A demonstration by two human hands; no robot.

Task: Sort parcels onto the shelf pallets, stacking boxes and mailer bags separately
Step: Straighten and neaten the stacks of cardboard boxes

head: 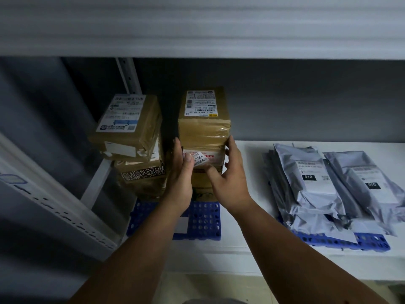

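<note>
Two stacks of brown cardboard boxes stand on a blue pallet (206,220) on the white shelf. The right stack is topped by a taped box with a white label (203,115). Under it sits a smaller box (208,156) with a small white sticker. My left hand (182,172) presses flat against the left side of this stack, its thumb on the sticker. My right hand (230,172) cups the right side, fingers touching both boxes. The left stack (131,137) stands apart, untouched. Grey mailer bags (328,185) lie piled on a second blue pallet (372,242) to the right.
The upper shelf board (197,40) hangs low over the stacks. A white perforated upright (54,211) runs along the left, another upright (129,75) stands behind the left stack. White shelf surface (247,194) shows between the two pallets.
</note>
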